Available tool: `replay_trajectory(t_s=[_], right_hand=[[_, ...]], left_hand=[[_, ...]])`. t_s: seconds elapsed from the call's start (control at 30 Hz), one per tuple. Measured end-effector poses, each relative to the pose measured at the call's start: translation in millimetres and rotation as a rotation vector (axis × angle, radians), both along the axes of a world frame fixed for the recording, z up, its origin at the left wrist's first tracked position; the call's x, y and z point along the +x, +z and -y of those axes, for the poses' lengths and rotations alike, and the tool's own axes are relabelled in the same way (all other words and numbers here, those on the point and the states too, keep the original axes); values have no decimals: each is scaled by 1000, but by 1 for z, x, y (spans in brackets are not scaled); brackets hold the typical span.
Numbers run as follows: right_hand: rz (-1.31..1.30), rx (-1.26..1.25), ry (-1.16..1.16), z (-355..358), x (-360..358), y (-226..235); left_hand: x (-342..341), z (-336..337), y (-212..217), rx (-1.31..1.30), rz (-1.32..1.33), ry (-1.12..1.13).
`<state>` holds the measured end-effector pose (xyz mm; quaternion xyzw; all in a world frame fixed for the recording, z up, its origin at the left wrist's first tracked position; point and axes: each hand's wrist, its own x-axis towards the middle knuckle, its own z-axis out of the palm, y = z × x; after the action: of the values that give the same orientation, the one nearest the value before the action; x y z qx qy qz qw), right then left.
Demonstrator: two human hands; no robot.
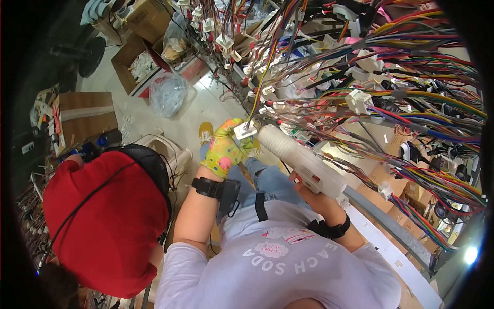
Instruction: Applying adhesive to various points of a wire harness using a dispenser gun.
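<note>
My left hand (224, 148), in a yellow-green dotted glove, is closed at a white plastic connector (245, 130) with yellow and dark wires running up from it. My right hand (312, 194) is bare and wrapped round a bulky, whitish handheld tool (309, 166). The tool has a ribbed, round front part, which points toward the connector and lies close beside it. Most of the right fingers are hidden under the tool's body. Dense bundles of coloured wires (411, 95) with white connectors hang just beyond and to the right of both hands.
A person in a red top (108, 221) works close on my left. Open cardboard boxes (135, 64) and a clear plastic bag (169, 95) stand on the floor ahead. Another carton (86, 119) is at the left. A grey metal rail (388, 226) runs along my right.
</note>
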<state>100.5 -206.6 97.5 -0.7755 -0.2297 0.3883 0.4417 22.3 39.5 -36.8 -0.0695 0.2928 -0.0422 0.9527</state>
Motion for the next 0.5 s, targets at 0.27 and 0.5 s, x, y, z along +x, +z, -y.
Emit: replay_trajectory(t_s=[0.27,0.5], right_hand=[[93,-35,81,20,-1,1],[-94,27,-113,21,-11,21]], left_hand=[[71,-36,-47,318,37,280],[107,-51,-60,312,28,235]])
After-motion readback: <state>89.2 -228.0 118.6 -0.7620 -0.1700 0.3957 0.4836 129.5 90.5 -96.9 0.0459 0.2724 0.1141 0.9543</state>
